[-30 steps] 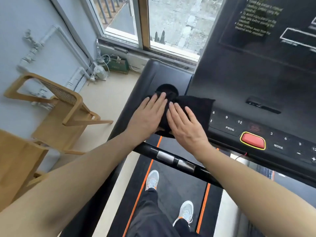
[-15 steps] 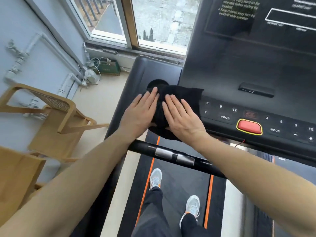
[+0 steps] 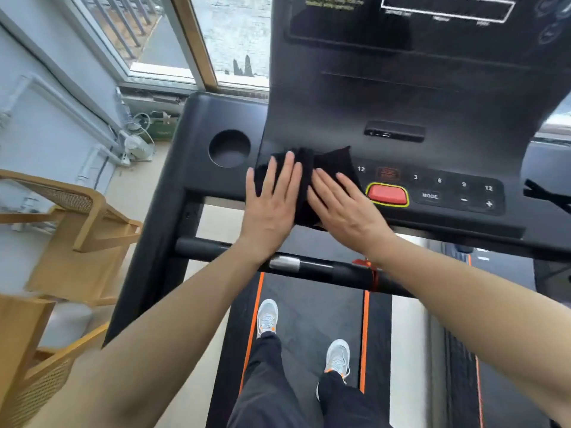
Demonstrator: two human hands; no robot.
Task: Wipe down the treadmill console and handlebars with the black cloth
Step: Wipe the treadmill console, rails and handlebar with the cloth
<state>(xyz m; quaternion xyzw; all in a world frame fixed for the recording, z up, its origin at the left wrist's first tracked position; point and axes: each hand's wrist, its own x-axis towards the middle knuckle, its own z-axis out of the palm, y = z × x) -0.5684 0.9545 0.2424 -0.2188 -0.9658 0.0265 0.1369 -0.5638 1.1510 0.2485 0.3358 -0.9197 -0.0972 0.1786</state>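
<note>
Left hand (image 3: 272, 208) and right hand (image 3: 344, 208), reached past the handlebar (image 3: 321, 269), are pressed flat side by side on the black cloth (image 3: 335, 163) beneath them on the console (image 3: 448, 100), so wiping is judged underway, and a sweep toward the red button (image 3: 387, 194) just right of the right hand is called for next.

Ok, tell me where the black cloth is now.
Head view: the black cloth lies left on the console, under left hand and right hand, between cup holder and red button.
</note>
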